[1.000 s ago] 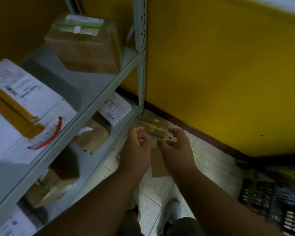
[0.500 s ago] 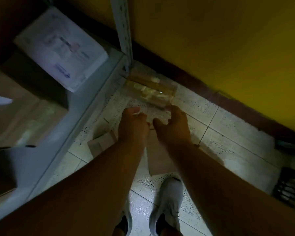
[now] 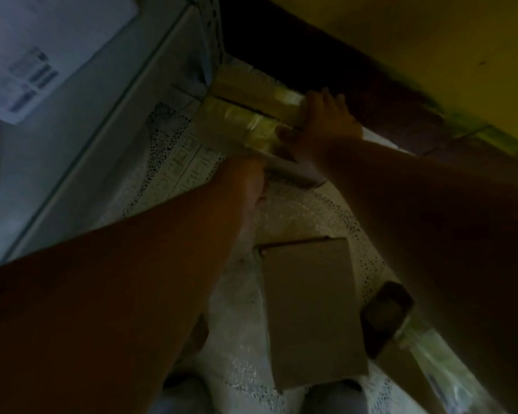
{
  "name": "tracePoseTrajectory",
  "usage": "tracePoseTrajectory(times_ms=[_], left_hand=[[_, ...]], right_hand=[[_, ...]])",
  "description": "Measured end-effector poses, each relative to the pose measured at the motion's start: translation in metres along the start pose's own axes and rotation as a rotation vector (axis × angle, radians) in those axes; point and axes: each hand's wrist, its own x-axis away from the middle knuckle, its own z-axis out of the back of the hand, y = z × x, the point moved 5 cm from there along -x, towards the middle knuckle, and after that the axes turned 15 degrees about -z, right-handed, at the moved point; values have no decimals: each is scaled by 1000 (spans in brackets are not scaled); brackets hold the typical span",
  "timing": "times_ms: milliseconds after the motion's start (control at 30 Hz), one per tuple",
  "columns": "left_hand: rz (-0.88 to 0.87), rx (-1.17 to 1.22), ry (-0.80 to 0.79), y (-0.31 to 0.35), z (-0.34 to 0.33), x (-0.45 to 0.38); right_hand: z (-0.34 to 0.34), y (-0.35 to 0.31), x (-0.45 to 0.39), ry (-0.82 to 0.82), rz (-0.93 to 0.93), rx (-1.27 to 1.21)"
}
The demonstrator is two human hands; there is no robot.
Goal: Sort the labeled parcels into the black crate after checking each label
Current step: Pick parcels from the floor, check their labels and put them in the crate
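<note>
Head view, looking steeply down at a patterned tile floor [image 3: 168, 162] beside a grey shelf unit [image 3: 102, 94]; the picture is dim and somewhat blurred. I note a taped cardboard parcel [image 3: 240, 103] lying on the floor in the corner, close against the foot of the shelf post and the dark skirting under the yellow wall [image 3: 401, 34]. Glossy tape runs across its top. My right hand [image 3: 320, 124] is clamped on the right end of this parcel, fingers over the far edge and thumb on the near side, so the grasp is pressed onto the box. My left hand [image 3: 248, 180] reaches in below the parcel's near edge; its fingers are hidden by the wrist and the blur, and I cannot tell whether they are spread, curled or touching the box.

Second item: a flat brown parcel [image 3: 308, 309] lies on the floor between my forearms, nearer to me, well apart from the gripped one. Just right of it, partly under my right forearm, is a dark brown object [image 3: 386, 309] with clear wrapping at its lower end; I cannot identify it. A white labelled parcel [image 3: 36, 46] rests on the shelf at upper left; its print is unreadable. Two light shoes [image 3: 335, 395] show at the bottom edge.
</note>
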Motion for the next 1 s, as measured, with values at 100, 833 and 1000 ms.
tracePoseTrajectory(times_ms=[100,833,1000], left_hand=[[-9,44,-31,-4,-1,-16],[-425,-42,105,168,94,296],[-390,49,8,252,131,445]], right_hand=[[-2,-6,-12,17,22,91],[271,-12,302,-329,-221,-986],[408,-32,424,-258,-146,-935]])
